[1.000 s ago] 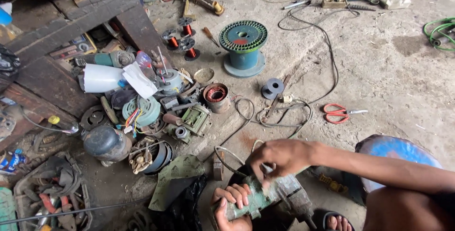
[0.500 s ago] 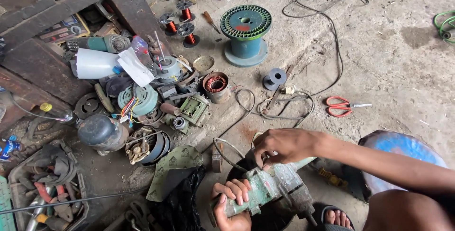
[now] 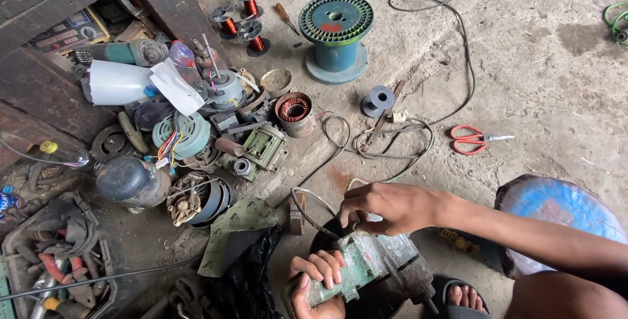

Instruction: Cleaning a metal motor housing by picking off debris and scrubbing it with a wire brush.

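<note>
- Head view, lower centre: the left hand (image 3: 319, 284) is clenched around the near end of a worn green power tool (image 3: 366, 268), fingers curled over its body; the tool lies low in the frame, at about 6 o'clock from the picture's middle.
- The right hand (image 3: 386, 206) comes in from 3 o'clock along a bare forearm, and its fingertips pinch at the top of the tool, just where a thin grey cable (image 3: 307, 208) loops away towards 10 o'clock.
- Under the tool sits a dark round object; a sandalled foot (image 3: 466, 296) shows just beside it at 4 o'clock.
- A blue round stool (image 3: 556, 204) stands behind the right forearm, at 3 o'clock from the tool.
- On the concrete floor (image 3: 523, 77), red-handled scissors (image 3: 474, 140) lie at 1 o'clock from the right hand, well apart from it.
- A large green wire spool (image 3: 335, 34) stands upright at 12 o'clock, with a small grey spool (image 3: 378, 101) near it, towards the hands.
- Small copper-wound bobbins (image 3: 239, 21) stand to the left of the large spool.
- At 10 o'clock a heap of motor parts holds a copper-wound stator (image 3: 294, 111) and a white plastic container (image 3: 118, 83).
- A tray of hand tools (image 3: 49, 266) sits at 8 o'clock, in the bottom left corner.
</note>
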